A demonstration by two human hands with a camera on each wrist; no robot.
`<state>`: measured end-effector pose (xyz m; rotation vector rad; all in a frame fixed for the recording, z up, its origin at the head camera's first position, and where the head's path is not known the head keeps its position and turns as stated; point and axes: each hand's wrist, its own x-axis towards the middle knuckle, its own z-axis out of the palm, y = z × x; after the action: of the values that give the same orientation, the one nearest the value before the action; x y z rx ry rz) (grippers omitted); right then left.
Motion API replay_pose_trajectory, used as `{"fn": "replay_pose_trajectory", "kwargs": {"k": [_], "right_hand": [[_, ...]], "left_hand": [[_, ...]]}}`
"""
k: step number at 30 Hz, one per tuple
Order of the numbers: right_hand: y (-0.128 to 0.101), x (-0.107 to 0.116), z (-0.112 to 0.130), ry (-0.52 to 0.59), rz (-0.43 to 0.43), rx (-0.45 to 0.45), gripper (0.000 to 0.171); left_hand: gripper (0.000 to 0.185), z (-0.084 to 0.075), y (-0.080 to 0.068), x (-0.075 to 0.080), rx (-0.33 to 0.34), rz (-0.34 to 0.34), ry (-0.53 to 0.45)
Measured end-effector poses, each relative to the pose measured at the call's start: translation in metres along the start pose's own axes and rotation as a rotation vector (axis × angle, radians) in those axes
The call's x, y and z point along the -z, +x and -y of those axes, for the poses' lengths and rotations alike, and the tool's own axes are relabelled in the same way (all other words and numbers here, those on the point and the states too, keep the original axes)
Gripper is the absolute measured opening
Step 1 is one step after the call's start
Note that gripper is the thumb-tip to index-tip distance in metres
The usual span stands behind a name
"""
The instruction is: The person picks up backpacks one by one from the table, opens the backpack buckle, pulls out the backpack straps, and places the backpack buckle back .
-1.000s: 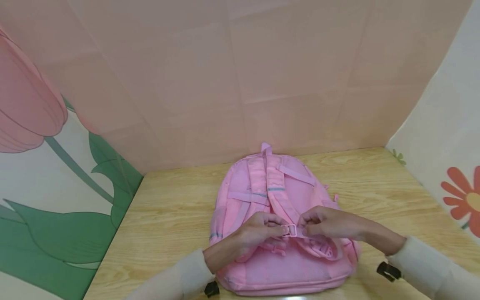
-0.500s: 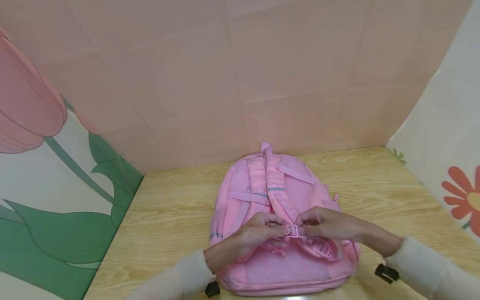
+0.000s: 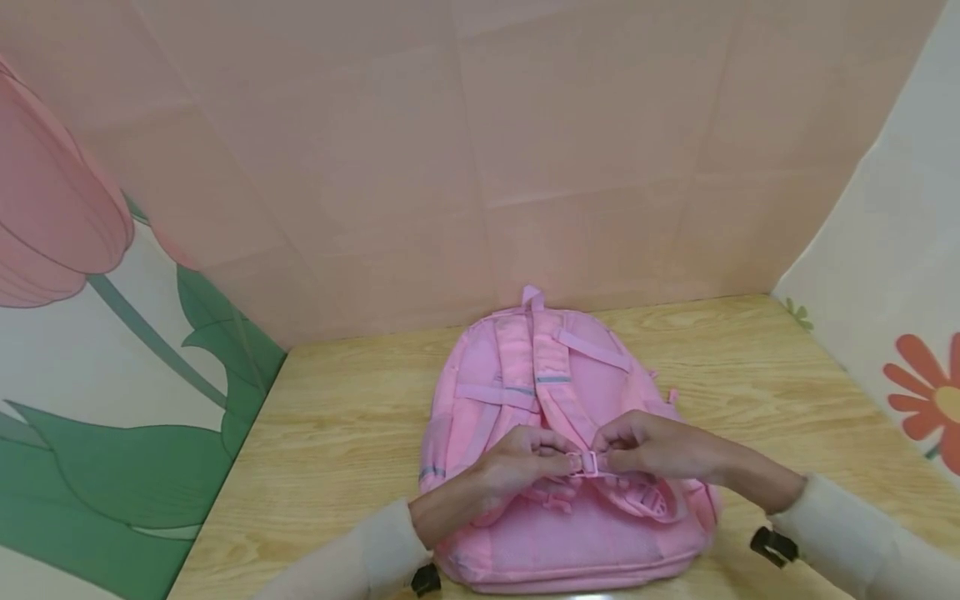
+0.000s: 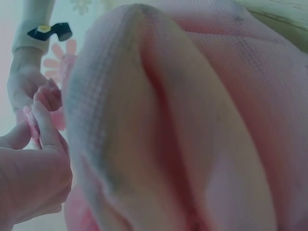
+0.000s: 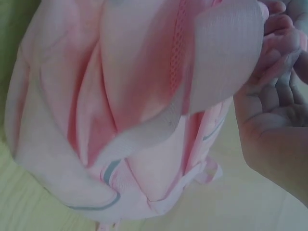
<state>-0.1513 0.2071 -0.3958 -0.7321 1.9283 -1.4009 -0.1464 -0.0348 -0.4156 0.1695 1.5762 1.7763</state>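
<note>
A pink backpack [image 3: 555,542] lies on the table with its shoulder straps facing up. Over its lower middle, a pink plastic buckle [image 3: 589,463] sits between the two hands, its outer frame visible. My left hand [image 3: 517,458] pinches the buckle's left end between thumb and fingers. From the other side, my right hand [image 3: 648,446] pinches the webbing at the buckle's right end. The left wrist view has both hands meeting at the far left, beside a large fold of pink fabric [image 4: 125,96]. A wide webbing strap [image 5: 226,57] runs toward my right hand in the right wrist view.
The backpack rests on a wood-grain table [image 3: 337,433]. Behind it rises a plain pinkish wall covering [image 3: 375,167]. Painted flowers mark the side walls, a tulip [image 3: 60,200] at left and an orange flower [image 3: 930,392] at right. The top loop [image 3: 532,296] points toward the back wall.
The buckle has shifted slightly to the right, with both hands still pinching at its ends. The backpack has stayed in place.
</note>
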Motion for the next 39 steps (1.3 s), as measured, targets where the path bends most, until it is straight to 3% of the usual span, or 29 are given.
{"fn": "replay_pose_trajectory", "kwargs": {"k": [10, 17, 25, 39], "right_hand": [[-0.0022, 0.0016, 0.0018, 0.023, 0.034, -0.049, 0.025], [-0.0048, 0.0061, 0.0, 0.001, 0.058, -0.018, 0.021], [-0.0038, 0.006, -0.0041, 0.065, 0.09, -0.01, 0.019], [0.0008, 0.0014, 0.0003, -0.021, 0.064, 0.009, 0.014]], "left_hand": [[0.02, 0.0014, -0.0017, 0.001, -0.021, 0.016, -0.005], [0.019, -0.0003, -0.0011, 0.0015, -0.01, -0.002, -0.012], [0.019, 0.0011, 0.0003, 0.0015, -0.006, 0.004, -0.008], [0.02, 0.0026, 0.0006, 0.0011, -0.006, 0.01, 0.028]]}}
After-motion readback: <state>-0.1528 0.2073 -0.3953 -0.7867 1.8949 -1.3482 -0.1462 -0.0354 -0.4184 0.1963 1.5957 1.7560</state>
